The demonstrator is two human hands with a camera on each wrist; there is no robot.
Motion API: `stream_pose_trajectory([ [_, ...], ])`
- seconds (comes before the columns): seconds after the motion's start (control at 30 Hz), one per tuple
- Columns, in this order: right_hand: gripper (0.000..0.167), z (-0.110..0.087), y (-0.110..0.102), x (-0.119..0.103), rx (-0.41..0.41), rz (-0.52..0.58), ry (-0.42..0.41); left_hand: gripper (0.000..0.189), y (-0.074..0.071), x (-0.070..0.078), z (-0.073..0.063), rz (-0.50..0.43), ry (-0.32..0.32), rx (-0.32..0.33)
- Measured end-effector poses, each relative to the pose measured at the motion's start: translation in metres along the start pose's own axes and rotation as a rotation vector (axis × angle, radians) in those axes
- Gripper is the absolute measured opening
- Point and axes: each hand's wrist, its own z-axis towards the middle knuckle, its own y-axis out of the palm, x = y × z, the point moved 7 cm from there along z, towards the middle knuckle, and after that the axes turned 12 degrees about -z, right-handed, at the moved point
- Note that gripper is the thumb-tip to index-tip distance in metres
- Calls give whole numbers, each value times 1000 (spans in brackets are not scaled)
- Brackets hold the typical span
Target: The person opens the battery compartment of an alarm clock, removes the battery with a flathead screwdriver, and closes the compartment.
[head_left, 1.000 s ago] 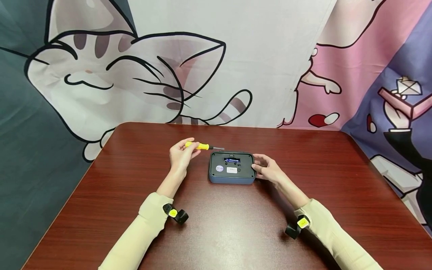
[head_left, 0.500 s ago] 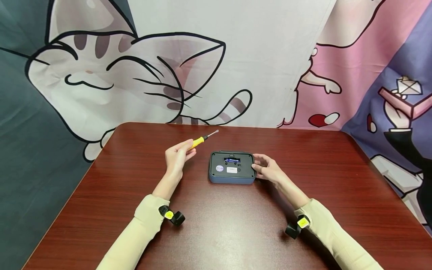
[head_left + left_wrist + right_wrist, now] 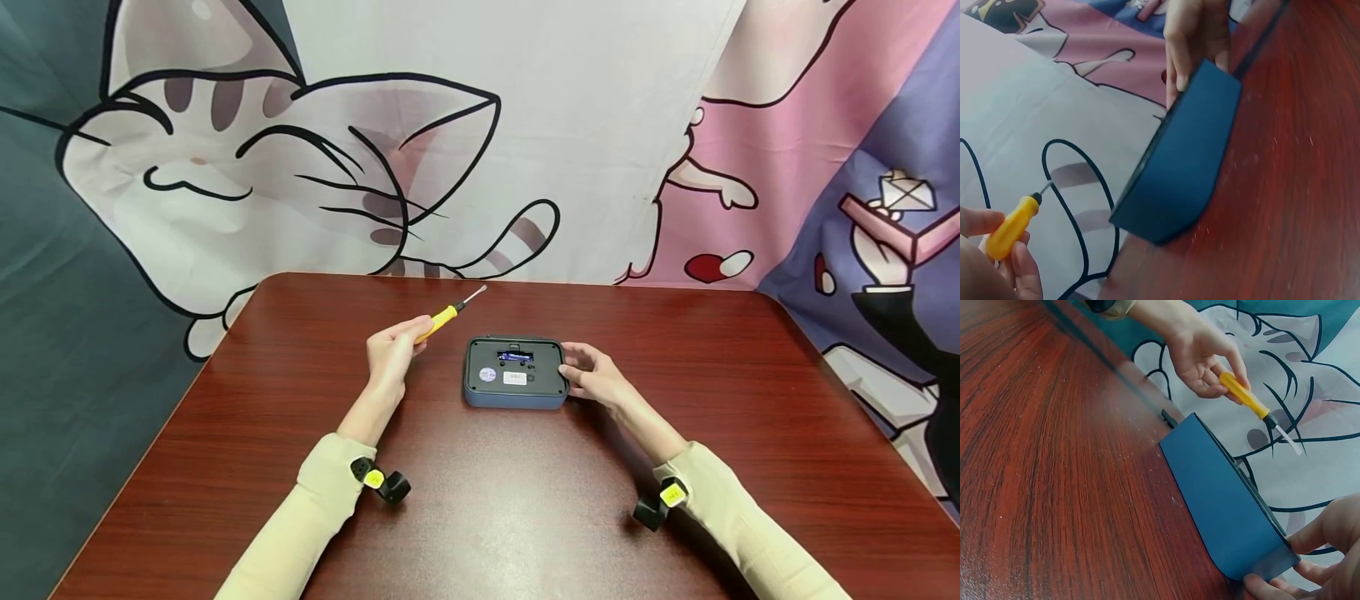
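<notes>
My left hand (image 3: 392,354) pinches the yellow handle of a small screwdriver (image 3: 442,320), whose metal tip points up and to the right, away from the table. Flat on the table lies a blue box-shaped device (image 3: 517,396) with a dark panel facing up. That panel has a slot with something blue inside, a round sticker and a white label. At the device's right end, my right hand (image 3: 597,375) holds it, thumb along the panel's edge and fingers against the side. In the right wrist view the screwdriver (image 3: 1244,394) is apart from the device (image 3: 1216,506).
A brown wooden table (image 3: 495,517) spreads under both arms. Behind it hangs a cloth (image 3: 600,125) printed with cartoon figures. Each wrist wears a black camera, one on the left (image 3: 392,487) and one on the right (image 3: 650,512).
My left hand has moved slightly left, away from the device, and the screwdriver has tilted from level to tip up. The right hand and the device have stayed put.
</notes>
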Motion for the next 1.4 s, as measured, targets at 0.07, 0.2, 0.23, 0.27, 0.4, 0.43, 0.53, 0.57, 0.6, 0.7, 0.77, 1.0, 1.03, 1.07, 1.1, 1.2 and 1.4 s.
stream_pose_trajectory([
  [0.07,51,0,1,-1,-1,0,-4,29,-2,1,0,29,22,1],
  [0.2,52,-1,1,-2,-1,3,-11,26,-5,2,0,72,50,-5],
  [0.23,52,-1,1,-2,-1,3,-12,26,-6,1,0,83,53,-11],
  [0.27,52,-1,0,-2,0,4,-12,27,-6,1,0,95,53,-18],
  [0.4,52,-1,0,-1,0,4,-5,30,-4,-5,0,153,7,-65],
  [0.43,51,-1,-1,-1,0,3,-4,32,-3,-7,0,170,-12,-83],
  [0.53,51,-1,-1,0,1,-1,-1,35,-1,-14,-1,217,-84,-143],
  [0.57,51,-1,-1,0,2,-3,0,36,0,-17,-2,230,-106,-160],
  [0.6,51,-1,-1,0,2,-4,0,37,1,-19,-2,243,-127,-177],
  [0.7,51,-1,-1,0,3,-6,3,38,2,-25,-4,273,-180,-214],
  [0.77,51,0,0,1,3,-7,6,38,2,-27,-5,289,-200,-227],
  [1.0,51,0,0,1,3,-14,11,34,3,-30,-7,325,-204,-242],
  [1.03,51,0,0,1,3,-13,12,34,3,-31,-7,329,-203,-243],
  [1.07,51,0,0,1,2,-12,14,33,2,-31,-6,330,-204,-242],
  [1.1,51,-1,0,1,0,-13,10,33,2,-32,-6,331,-206,-241],
  [1.2,51,-1,0,0,-1,-8,13,32,1,-33,-6,336,-211,-236],
  [1.4,51,0,1,0,1,0,10,31,0,-35,-8,363,-214,-231],
])
